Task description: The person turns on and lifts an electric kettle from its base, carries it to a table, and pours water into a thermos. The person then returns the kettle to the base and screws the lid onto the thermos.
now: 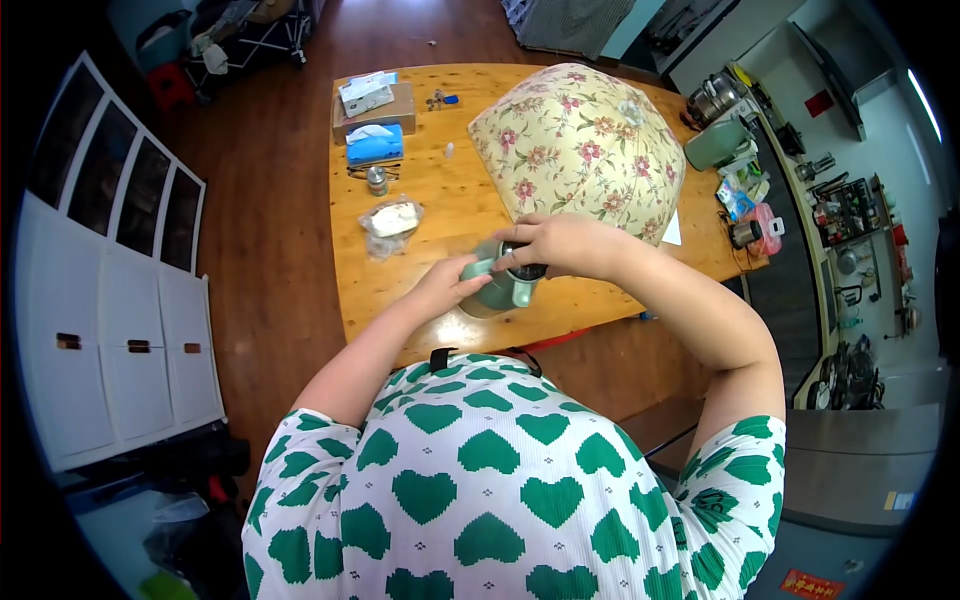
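Observation:
A green jug-like vessel [487,297] with a dark top and a light green spout or handle is at the near edge of the wooden table. My left hand [447,288] is closed on a light green part at its left side. From above, my right hand [548,243] lies over the dark top, its fingers curled around the lid area. Just beyond my right hand is a floral domed food cover [590,145]. To the left of the jug, a white item in clear plastic [396,219] lies on the table.
On the wooden table [430,185] are a blue tissue pack [375,146], a cardboard box [397,112], a small jar [377,181] and keys [440,100]. A large green container [714,145] and a pink item [768,228] stand at the right. White cabinets [120,290] line the left.

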Available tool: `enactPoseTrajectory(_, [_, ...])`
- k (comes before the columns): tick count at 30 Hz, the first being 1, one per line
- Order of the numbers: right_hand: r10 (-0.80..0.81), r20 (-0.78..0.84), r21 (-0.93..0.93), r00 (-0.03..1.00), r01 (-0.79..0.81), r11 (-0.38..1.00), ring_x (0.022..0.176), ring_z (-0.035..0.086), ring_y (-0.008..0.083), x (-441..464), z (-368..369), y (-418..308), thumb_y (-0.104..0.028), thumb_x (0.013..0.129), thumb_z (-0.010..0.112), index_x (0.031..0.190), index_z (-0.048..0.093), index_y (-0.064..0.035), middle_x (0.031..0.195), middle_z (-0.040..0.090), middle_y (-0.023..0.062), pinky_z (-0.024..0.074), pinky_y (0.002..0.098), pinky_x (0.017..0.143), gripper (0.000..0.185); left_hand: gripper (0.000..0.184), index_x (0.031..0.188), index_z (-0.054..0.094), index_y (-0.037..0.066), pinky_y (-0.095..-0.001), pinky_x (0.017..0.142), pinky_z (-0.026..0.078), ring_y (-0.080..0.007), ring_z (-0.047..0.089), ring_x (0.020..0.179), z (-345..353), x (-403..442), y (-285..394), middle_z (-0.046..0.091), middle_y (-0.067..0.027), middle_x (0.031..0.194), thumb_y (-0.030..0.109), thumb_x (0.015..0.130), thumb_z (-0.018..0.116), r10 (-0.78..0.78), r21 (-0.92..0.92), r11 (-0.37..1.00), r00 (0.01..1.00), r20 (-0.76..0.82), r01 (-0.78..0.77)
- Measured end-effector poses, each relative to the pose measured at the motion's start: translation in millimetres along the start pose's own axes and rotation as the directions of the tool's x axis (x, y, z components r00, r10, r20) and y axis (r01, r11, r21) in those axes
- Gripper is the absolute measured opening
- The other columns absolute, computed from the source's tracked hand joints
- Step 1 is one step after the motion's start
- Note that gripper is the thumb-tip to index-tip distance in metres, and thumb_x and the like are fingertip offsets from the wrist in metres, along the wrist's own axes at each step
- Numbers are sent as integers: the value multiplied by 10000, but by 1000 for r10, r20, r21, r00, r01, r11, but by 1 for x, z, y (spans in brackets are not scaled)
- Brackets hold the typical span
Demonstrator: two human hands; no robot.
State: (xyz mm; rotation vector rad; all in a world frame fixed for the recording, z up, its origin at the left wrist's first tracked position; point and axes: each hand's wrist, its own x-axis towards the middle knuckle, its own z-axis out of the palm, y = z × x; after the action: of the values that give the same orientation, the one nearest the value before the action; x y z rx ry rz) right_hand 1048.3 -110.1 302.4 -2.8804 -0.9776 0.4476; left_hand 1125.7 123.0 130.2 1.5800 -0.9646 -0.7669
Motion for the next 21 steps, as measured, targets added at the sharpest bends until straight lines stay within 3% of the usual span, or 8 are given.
enactPoseTrajectory(4, [147, 65, 112, 987, -153, 982, 1061, 646, 328, 3, -8, -3, -190, 657, 901, 1384, 633, -281, 1182, 634, 93, 564, 443, 887, 780, 235, 1101, 638, 9, -330, 837, 506, -180, 603, 888, 3, 0, -3, 660, -91, 947, 223, 1007, 662, -15, -12, 1000, 1000, -23, 14])
enactPoseTrajectory(7, [172, -49, 133, 984, -164, 977, 977, 649, 334, 2, 3, -2, -291, 636, 916, 1369, 647, -274, 1040, 618, 97, 560, 440, 830, 781, 179, 1099, 637, 7, -333, 841, 511, -175, 611, 894, 6, 1, -13, 666, -93, 942, 140, 980, 655, 39, -27, 999, 998, -54, -41])
enactPoseTrajectory(10, [243, -135, 119, 961, -228, 966, 958, 654, 334, -1, 12, -9, -362, 634, 912, 1344, 670, -220, 1027, 623, 114, 561, 435, 835, 764, 134, 1053, 623, 5, -346, 817, 514, -203, 619, 856, 10, 0, -13, 660, -123, 908, 57, 929, 635, 29, 41, 999, 993, -115, -25])
enactPoseTrajectory(13, [299, -306, 145, 904, -266, 953, 957, 650, 336, -1, 37, -11, -411, 660, 889, 1310, 692, -154, 1010, 617, 134, 559, 431, 842, 726, 157, 1019, 615, 9, -412, 797, 516, -385, 656, 893, 12, -2, -9, 667, -222, 950, 104, 904, 664, 13, 122, 993, 985, -175, 8])
enactPoseTrajectory(17, [518, -384, 185, 764, -486, 854, 991, 630, 335, 9, 52, -36, -415, 704, 861, 1321, 675, -101, 1001, 610, 153, 558, 425, 857, 717, 156, 1023, 607, 8, -427, 798, 515, -409, 658, 910, 15, -4, -1, 666, -230, 945, 88, 899, 658, 12, 130, 991, 979, -204, 15])
enactPoseTrajectory(20, [512, -367, 134, 777, -501, 855, 993, 622, 346, 8, 53, -41, -478, 755, 829, 1380, 630, -136, 1104, 607, 177, 552, 447, 860, 740, 153, 1027, 609, 13, -411, 791, 515, -365, 659, 884, 13, -6, 1, 660, -208, 919, 65, 890, 652, -2, 139, 990, 978, -209, 32])
enactPoseTrajectory(21, [415, -385, 70, 824, -422, 904, 989, 620, 351, 6, 54, -39, -511, 776, 804, 1403, 608, -155, 1147, 598, 183, 550, 453, 858, 747, 147, 1018, 608, 16, -392, 783, 515, -326, 652, 855, 13, -5, 0, 653, -190, 900, 40, 878, 646, 13, 126, 992, 979, -205, 13])
